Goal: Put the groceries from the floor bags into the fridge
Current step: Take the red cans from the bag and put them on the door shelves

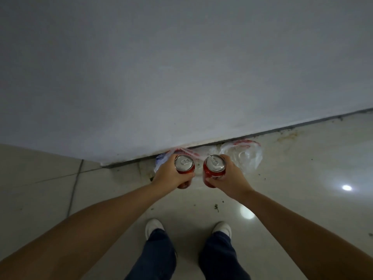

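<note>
The person stands on a pale tiled floor (302, 178), looking down at both outstretched arms. The left hand (169, 174) has its fingers (186, 177) clamped around a red can (184, 165), held upright with its silver top facing the camera. The right hand (228, 175) grips a second red can (215, 168) the same way, fingers wrapped around its side. The two cans sit just beside each other, with a narrow gap between them. Beyond the hands, on the floor against the base of a large grey panel (181, 77), lie thin plastic bags (242, 156) with red and blue print; what they hold cannot be told. White shoes (154, 227) and dark trousers show near the bottom edge.
</note>
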The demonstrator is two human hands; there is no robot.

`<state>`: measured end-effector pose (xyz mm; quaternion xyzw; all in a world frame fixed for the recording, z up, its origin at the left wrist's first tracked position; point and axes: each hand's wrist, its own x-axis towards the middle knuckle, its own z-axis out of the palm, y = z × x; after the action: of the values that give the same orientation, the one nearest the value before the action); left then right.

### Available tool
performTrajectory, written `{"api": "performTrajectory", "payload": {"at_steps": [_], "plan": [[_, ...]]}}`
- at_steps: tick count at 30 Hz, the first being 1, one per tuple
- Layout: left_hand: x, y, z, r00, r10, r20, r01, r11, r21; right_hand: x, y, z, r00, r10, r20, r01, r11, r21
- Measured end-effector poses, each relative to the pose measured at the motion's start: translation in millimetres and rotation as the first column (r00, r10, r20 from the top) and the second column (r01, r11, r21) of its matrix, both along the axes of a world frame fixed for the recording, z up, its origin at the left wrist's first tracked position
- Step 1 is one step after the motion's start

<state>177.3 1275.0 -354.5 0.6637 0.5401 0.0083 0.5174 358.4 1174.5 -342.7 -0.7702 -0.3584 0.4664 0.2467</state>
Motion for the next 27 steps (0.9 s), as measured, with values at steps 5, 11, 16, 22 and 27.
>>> {"api": "performTrajectory", "payload": {"at_steps": [5, 11, 16, 22, 27], "plan": [[4, -16, 113, 0.998, -0.052, 0.037, 0.050, 0.997, 0.051, -1, -30, 122, 0.991, -0.125, 0.044, 0.123, 0.991, 0.046], [16, -33, 222, 0.944, -0.311, 0.112, 0.296, 0.946, 0.134, -17, -85, 234, 0.930, -0.333, 0.153, 0.310, 0.937, 0.159], [36, -70, 287, 0.819, -0.563, 0.111, 0.534, 0.818, 0.215, -45, -157, 295, 0.835, -0.533, 0.133, 0.494, 0.835, 0.244], [79, -176, 337, 0.573, -0.813, 0.104, 0.760, 0.575, 0.302, -74, -290, 333, 0.653, -0.735, 0.183, 0.676, 0.675, 0.297], [107, -320, 361, 0.380, -0.911, 0.160, 0.836, 0.413, 0.362, -106, -437, 357, 0.436, -0.878, 0.196, 0.807, 0.478, 0.347]]}}
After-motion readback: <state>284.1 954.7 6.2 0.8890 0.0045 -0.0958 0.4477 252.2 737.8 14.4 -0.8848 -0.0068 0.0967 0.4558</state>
